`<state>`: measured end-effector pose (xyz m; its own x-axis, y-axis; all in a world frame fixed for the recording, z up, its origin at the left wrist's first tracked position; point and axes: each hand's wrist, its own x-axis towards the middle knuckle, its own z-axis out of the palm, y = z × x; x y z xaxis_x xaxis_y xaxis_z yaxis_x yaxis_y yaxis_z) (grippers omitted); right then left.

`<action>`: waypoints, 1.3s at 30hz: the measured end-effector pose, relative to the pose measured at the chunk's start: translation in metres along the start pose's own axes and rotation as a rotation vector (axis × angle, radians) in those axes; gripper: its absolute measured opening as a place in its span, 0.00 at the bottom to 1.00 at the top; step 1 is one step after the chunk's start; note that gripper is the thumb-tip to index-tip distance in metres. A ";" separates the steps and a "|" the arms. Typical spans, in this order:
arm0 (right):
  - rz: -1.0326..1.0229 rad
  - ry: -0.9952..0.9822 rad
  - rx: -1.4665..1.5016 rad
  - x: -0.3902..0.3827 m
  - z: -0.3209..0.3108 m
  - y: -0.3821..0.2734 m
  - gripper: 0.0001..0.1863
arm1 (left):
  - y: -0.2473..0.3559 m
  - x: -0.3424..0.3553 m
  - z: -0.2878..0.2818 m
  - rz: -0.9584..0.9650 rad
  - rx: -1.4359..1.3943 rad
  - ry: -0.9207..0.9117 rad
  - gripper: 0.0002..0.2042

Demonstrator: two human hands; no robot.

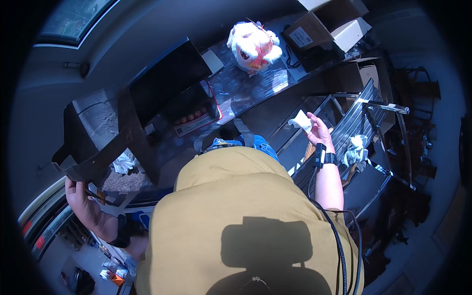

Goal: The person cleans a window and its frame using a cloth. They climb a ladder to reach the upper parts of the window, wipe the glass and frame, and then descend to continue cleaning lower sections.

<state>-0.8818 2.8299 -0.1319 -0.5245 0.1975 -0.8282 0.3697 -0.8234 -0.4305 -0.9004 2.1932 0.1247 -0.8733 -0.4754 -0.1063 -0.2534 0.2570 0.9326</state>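
Note:
My right hand (pixel 319 132) is raised on the right, its fingers curled round a crumpled white tissue (pixel 301 121) that sticks out to the left. A watch-like band and a small black device with a cable sit on that wrist. Far to the left, my left hand (pixel 81 196) grips the lower corner of a dark brown, box-like frame (pixel 98 164) with broad flat sides. A small orange-brown piece (pixel 101 196) shows beside that hand; what it belongs to I cannot make out. Through the frame's opening a crumpled pale wad (pixel 125 162) is visible.
Ahead stands a table (pixel 246 93) with a dark monitor (pixel 167 81), a red-edged box (pixel 196 120) and a white-and-pink plush toy (pixel 253 46). An open cardboard box (pixel 314 29) is at its far right. A metal rack (pixel 361 110) with a pale cloth (pixel 355 150) stands beside my right arm.

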 end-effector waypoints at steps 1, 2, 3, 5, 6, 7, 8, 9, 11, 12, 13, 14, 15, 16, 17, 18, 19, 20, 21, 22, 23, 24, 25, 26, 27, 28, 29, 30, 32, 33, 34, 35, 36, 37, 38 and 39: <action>0.053 -0.037 -0.082 0.009 0.013 0.011 0.17 | 0.000 -0.001 0.001 -0.004 -0.015 0.000 0.15; 0.111 -0.084 -0.145 0.017 0.025 0.021 0.17 | 0.001 -0.002 0.001 -0.007 -0.020 -0.011 0.15; 0.162 -0.127 -0.216 0.026 0.038 0.031 0.19 | 0.000 -0.004 0.002 -0.005 -0.001 0.026 0.15; 0.267 -0.188 -0.383 0.044 0.063 0.044 0.18 | 0.000 -0.008 0.001 -0.101 -0.044 0.018 0.13; 0.325 -0.238 -0.472 0.052 0.076 0.048 0.19 | 0.000 -0.009 0.000 -0.151 -0.061 0.010 0.13; 0.293 -0.203 -0.465 0.060 0.091 0.059 0.21 | -0.002 -0.011 0.001 -0.083 -0.030 0.059 0.13; 0.316 -0.196 -0.455 0.069 0.106 0.066 0.23 | -0.003 -0.012 0.001 -0.082 -0.003 0.099 0.13; 0.336 -0.191 -0.524 0.076 0.119 0.071 0.21 | -0.006 -0.012 0.001 -0.082 0.023 0.136 0.13; 0.340 -0.222 -0.650 0.092 0.146 0.081 0.22 | -0.014 -0.010 0.000 -0.064 0.051 0.186 0.12; 0.329 -0.200 -0.666 0.098 0.161 0.090 0.23 | -0.019 -0.009 -0.001 -0.079 0.027 0.186 0.12; 0.306 -0.188 -0.702 0.101 0.174 0.095 0.23 | -0.023 -0.009 -0.003 -0.095 0.006 0.185 0.12; 0.282 -0.188 -0.733 0.103 0.188 0.100 0.23 | -0.029 -0.008 -0.007 -0.102 -0.012 0.183 0.12; 0.245 -0.197 -0.746 0.105 0.203 0.101 0.23 | -0.035 -0.006 -0.009 -0.131 0.000 0.223 0.11; 0.147 -0.200 -0.768 0.105 0.221 0.105 0.22 | -0.041 -0.004 -0.013 -0.122 -0.019 0.204 0.11; 0.041 -0.262 -0.828 0.105 0.238 0.102 0.19 | -0.047 -0.002 -0.016 -0.118 -0.032 0.195 0.10; -0.128 -0.317 -0.949 0.105 0.259 0.099 0.19 | -0.052 -0.002 -0.018 -0.130 -0.038 0.200 0.10; -0.319 -0.359 -1.066 0.106 0.280 0.094 0.17 | -0.057 -0.002 -0.020 -0.122 -0.036 0.184 0.10; -0.473 -0.421 -1.116 0.111 0.304 0.090 0.16 | -0.060 -0.001 -0.022 -0.129 -0.025 0.181 0.10; -0.618 -0.450 -1.175 0.113 0.325 0.087 0.16 | -0.062 -0.001 -0.024 -0.133 -0.012 0.178 0.09; -0.786 -0.452 -1.187 0.118 0.345 0.088 0.16 | -0.063 0.000 -0.025 -0.148 -0.015 0.185 0.09; -0.881 -0.442 -1.141 0.123 0.364 0.091 0.16 | -0.063 -0.001 -0.025 -0.158 -0.017 0.193 0.10; -0.945 -0.428 -1.156 0.129 0.380 0.094 0.16 | -0.062 -0.001 -0.026 -0.173 -0.006 0.215 0.10; -0.931 -0.403 -1.188 0.137 0.391 0.099 0.16 | -0.061 -0.001 -0.026 -0.163 -0.004 0.220 0.10; -0.893 -0.361 -1.220 0.144 0.397 0.105 0.17 | -0.059 -0.003 -0.026 -0.162 0.011 0.241 0.10; -0.856 -0.420 -1.187 0.152 0.397 0.115 0.18 | -0.056 -0.005 -0.026 -0.165 0.037 0.279 0.10; -0.765 -0.414 -1.167 0.160 0.394 0.123 0.19 | -0.053 -0.007 -0.025 -0.166 0.034 0.266 0.11; -0.746 -0.436 -1.298 0.170 0.389 0.131 0.20 | -0.051 -0.007 -0.024 -0.168 0.042 0.264 0.11; -0.693 -0.461 -1.350 0.180 0.378 0.140 0.20 | -0.047 -0.007 -0.023 -0.168 0.053 0.259 0.11; -0.739 -0.431 -1.379 0.196 0.346 0.156 0.19 | -0.038 -0.009 -0.020 -0.180 0.054 0.272 0.12; -0.595 -0.417 -1.409 0.204 0.326 0.162 0.20 | -0.033 -0.009 -0.018 -0.184 0.055 0.274 0.12; -0.507 -0.439 -1.414 0.211 0.303 0.169 0.20 | -0.029 -0.009 -0.016 -0.182 0.055 0.286 0.12; -0.356 -0.419 -1.431 0.215 0.278 0.176 0.20 | -0.025 -0.009 -0.014 -0.183 0.072 0.279 0.12; -0.207 -0.369 -1.445 0.220 0.253 0.181 0.20 | -0.022 -0.007 -0.010 -0.186 0.078 0.282 0.12; -0.146 -0.356 -1.479 0.222 0.229 0.184 0.19 | -0.019 -0.008 -0.007 -0.183 0.086 0.301 0.12; -0.064 -0.287 -1.525 0.224 0.207 0.186 0.18 | -0.016 -0.008 -0.004 -0.171 0.098 0.318 0.12; -0.016 -0.278 -1.499 0.226 0.190 0.187 0.18 | -0.013 -0.007 -0.002 -0.173 0.096 0.296 0.12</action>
<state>-1.0774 2.6195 -0.3311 -0.5959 -0.0430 -0.8019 0.6855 0.4929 -0.5359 -0.8901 2.1912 0.1141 -0.6590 -0.7385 -0.1425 -0.4378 0.2226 0.8711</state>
